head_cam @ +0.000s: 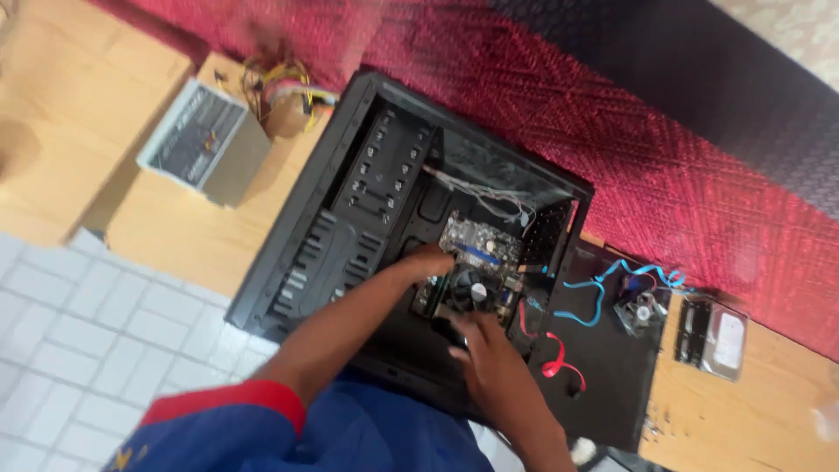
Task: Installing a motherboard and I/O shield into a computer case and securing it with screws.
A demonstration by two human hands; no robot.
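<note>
A black open computer case (pixel 350 201) lies on its side on a wooden table (pixel 188 232). Inside it sits a green motherboard (pixel 476 240) with a round black cooler fan (pixel 472 288). My left hand (pixel 428 260) reaches into the case and rests on the board's left edge, beside the fan. My right hand (pixel 485 345) is at the board's near edge, fingers curled against it just below the fan. Whether either hand grips the board is blurred. White wires (pixel 489 199) hang inside the case above the board.
A grey power supply (pixel 203 140) with yellow cables (pixel 284 87) lies at the table's left. The black side panel (pixel 603 385) lies right of the case with blue cables (pixel 603 284), a red cable (pixel 555 358), a small fan (pixel 642 310) and a hard drive (pixel 721 341). A red cloth (pixel 682 149) lies behind.
</note>
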